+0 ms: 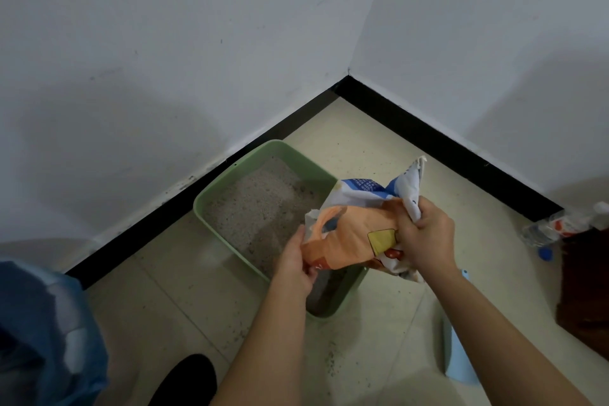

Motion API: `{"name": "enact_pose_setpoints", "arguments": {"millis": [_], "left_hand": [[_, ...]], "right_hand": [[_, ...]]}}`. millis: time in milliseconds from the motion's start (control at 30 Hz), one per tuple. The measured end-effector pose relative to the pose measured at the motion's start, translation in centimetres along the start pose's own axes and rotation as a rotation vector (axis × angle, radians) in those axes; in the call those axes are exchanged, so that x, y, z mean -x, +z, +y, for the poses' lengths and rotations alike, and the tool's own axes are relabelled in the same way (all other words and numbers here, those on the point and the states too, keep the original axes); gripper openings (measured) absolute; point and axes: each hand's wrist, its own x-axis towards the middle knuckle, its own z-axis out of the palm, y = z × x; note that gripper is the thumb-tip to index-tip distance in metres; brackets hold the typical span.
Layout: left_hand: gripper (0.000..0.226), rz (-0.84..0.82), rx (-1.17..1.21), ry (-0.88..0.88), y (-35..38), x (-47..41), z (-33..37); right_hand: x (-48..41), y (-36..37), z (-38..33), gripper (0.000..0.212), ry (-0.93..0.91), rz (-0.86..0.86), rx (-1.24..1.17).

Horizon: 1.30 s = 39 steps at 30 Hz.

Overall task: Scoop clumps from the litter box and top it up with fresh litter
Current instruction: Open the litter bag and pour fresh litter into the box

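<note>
Litter box (pixel 211 194): green plastic tray on the floor, tucked near the corner of the room, one long side running along the black skirting (pixel 428 138).
Litter (pixel 260 204): pale grey grains across the bottom of the box – the near end looks darker, in shadow under the arms.
Litter bag (pixel 356 227): crumpled orange, white and blue bag, held up in the air over the near right part of the box. Can't tell from here where its opening is or whether anything's coming out.
Left hand (pixel 296 260): gripping the bag's lower left edge, fingers wrapped under it.
Right hand (pixel 425 234): clenched on a bunched-up fold at the bag's right side, fingers curled tight into the material.
Hands overall: apart, one at each end of the bag, both clamped on it.
Scoop (pixel 458 356): light blue, lying on the floor just right of the box, partly hidden behind the right forearm.
Bin bag (pixel 49 323): blue plastic, bottom left – blurry.
Bottle (pixel 560 224): clear plastic one lying by the right-hand wall, with a blue cap (pixel 545 254) beside it on the floor.
Shoe (pixel 188 379): black, at the bottom edge.
Floor (pixel 197 290): cream tiles with dark specks scattered near the box.
</note>
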Motion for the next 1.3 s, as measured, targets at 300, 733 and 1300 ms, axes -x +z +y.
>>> {"name": "enact_pose_setpoints", "arguments": {"millis": [300, 733, 1300], "left_hand": [[0.026, 0.306, -0.039, 0.148, 0.1, -2.2, -0.3], [0.043, 0.057, -0.712, 0.882, 1.3, 2.6, -4.2], [0.032, -0.060, -1.352, 0.776, -2.0, 0.5, -5.5]], "right_hand": [[-0.1, -1.4, 1.3, 0.017, -0.056, -0.022, 0.246], [-0.8, 1.4, -0.6, 0.012, -0.116, -0.018, 0.416], [-1.0, 2.7, -1.3, 0.008, -0.264, -0.100, 0.640]]}}
